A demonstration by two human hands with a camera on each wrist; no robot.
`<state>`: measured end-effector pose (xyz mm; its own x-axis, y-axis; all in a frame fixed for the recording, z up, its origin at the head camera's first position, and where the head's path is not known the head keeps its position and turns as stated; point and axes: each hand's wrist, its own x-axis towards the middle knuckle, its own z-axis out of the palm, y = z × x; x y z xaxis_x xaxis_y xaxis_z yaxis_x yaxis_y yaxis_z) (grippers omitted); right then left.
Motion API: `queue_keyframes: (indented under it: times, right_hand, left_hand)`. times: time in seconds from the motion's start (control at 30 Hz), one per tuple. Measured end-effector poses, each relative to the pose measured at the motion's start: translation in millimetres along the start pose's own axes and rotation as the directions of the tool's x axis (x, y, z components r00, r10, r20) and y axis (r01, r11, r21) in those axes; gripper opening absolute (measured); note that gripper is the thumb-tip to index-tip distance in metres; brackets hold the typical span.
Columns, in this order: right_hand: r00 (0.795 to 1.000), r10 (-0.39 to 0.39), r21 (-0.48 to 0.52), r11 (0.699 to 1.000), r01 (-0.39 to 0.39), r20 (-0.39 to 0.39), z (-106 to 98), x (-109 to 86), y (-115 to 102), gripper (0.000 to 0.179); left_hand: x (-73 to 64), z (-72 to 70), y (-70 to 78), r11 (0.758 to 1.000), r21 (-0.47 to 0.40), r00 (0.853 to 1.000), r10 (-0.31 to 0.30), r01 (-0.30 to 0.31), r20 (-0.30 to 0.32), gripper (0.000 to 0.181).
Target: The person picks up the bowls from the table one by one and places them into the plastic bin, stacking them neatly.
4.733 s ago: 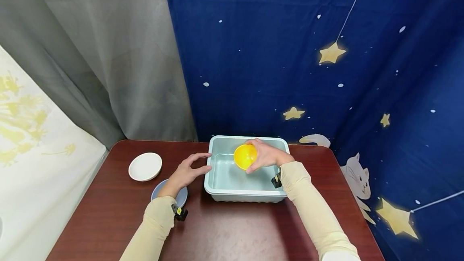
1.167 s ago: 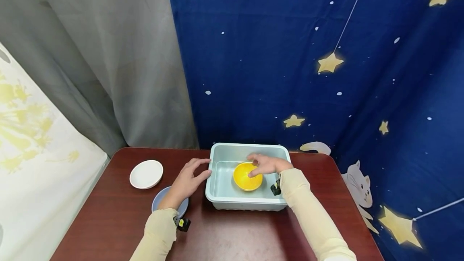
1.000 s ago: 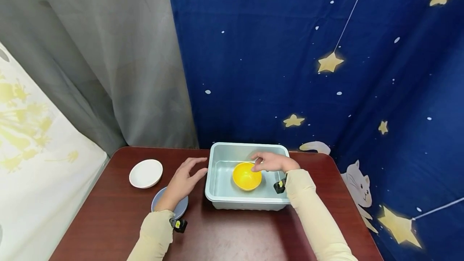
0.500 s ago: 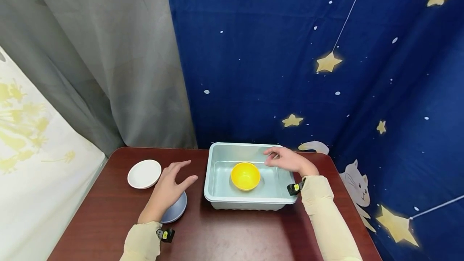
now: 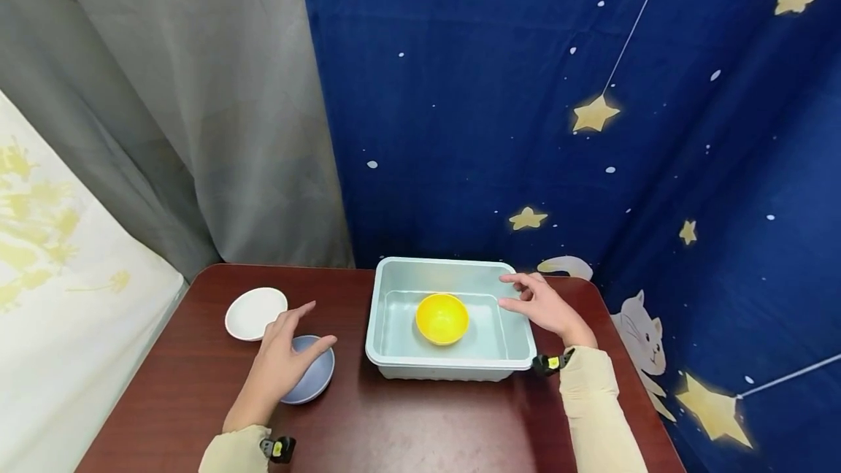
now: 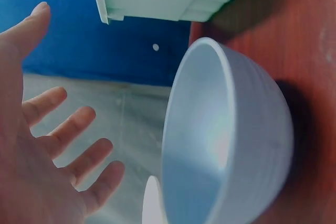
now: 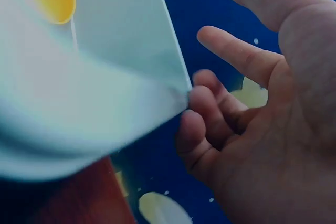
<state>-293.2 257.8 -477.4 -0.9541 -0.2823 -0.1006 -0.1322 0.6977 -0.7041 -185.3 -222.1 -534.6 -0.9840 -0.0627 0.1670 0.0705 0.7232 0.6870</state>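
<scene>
Head view. I list: one yellow bowl [image 5: 442, 320], upright, inside one pale-blue bin [image 5: 447, 371] on the worktop [image 5: 420, 429]; left hand [image 5: 276, 363], fingers spread, over one blue bowl [image 5: 317, 377]; one white dish [image 5: 253, 314] beyond; right hand [image 5: 548, 309] at the bin's right rim.

Left wrist view: blue bowl, upright.

Right wrist view: thumb and forefinger apart, remaining fingers curled; rim contact I cannot tell.

Table [image 5: 420, 429]: bin [image 5: 447, 371], white bowl [image 5: 252, 314], blue bowl [image 5: 315, 377]

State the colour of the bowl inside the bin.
Yellow; the bowl inside the bin shows best in the head view.
</scene>
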Motion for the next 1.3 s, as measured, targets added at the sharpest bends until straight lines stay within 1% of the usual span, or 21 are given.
queue_keyframes:
  times: [0.13,0.27,0.4,0.5,0.57,0.7,0.77,0.87,1.0,1.07,1.13,1.23,1.3]
  right_hand:
    - [0.998,0.028,0.040,0.999,-0.027,-0.048,7,-6.1,10,0.060]
    - [0.997,0.046,0.063,0.997,-0.042,-0.060,10,-9.7,17,0.060]
    - [0.996,0.069,0.090,0.994,-0.064,-0.058,8,-12.0,22,0.061]
    - [0.995,0.082,0.115,0.990,-0.076,-0.050,7,-13.7,26,0.059]
    - [0.995,0.085,0.149,0.986,-0.078,-0.044,7,-15.0,30,0.057]
    - [0.996,0.083,0.245,0.967,-0.073,-0.031,9,-17.1,39,0.052]
    - [0.997,0.072,0.272,0.960,-0.064,-0.017,10,-17.4,43,0.051]
    - [0.999,0.047,0.282,0.959,-0.044,-0.004,11,-18.0,47,0.051]
    - [1.000,0.012,0.282,0.959,-0.018,0.020,8,-19.5,54,0.052]
    - [0.999,0.004,0.294,0.956,-0.015,0.038,7,-20.1,58,0.053]
    - [0.998,-0.021,0.307,0.952,0.001,0.062,6,-19.9,62,0.056]
    - [0.996,-0.020,0.369,0.929,-0.014,0.089,8,-16.1,69,0.058]
    - [0.994,-0.039,0.424,0.906,-0.009,0.104,10,-12.1,74,0.059]
  left_hand:
    - [-4.5,-2.2,-7.4,1.000,0.003,1.000,-0.018,0.018,-0.017,0.080]
    - [-8.3,-2.7,-13.6,0.999,0.016,0.999,-0.034,0.034,-0.025,0.084]
    - [-9.8,-3.0,-18.9,0.998,0.032,0.999,-0.049,0.050,-0.022,0.092]
    - [-11.5,-2.8,-22.4,0.997,0.042,0.998,-0.064,0.065,-0.015,0.096]
    - [-13.0,-2.2,-24.4,0.997,0.041,0.998,-0.064,0.064,-0.004,0.096]
    - [-16.1,0.6,-27.6,0.999,0.036,0.999,-0.039,0.038,0.014,0.096]
    - [-17.6,2.3,-29.4,0.999,0.042,0.999,-0.028,0.027,0.020,0.096]
    - [-19.0,4.5,-31.3,0.999,0.049,1.000,-0.016,0.015,0.020,0.098]
    - [-20.3,7.0,-32.1,0.998,0.065,0.999,-0.003,0.000,0.043,0.102]
    - [-21.6,8.2,-31.9,0.997,0.077,0.999,-0.001,-0.003,0.055,0.104]
    - [-22.8,9.3,-31.8,0.996,0.091,0.998,0.002,-0.008,0.064,0.105]
    - [-23.2,11.1,-32.4,0.996,0.090,0.997,0.007,-0.014,0.072,0.107]
    - [-22.3,12.5,-33.4,0.996,0.085,0.997,0.012,-0.018,0.075,0.108]
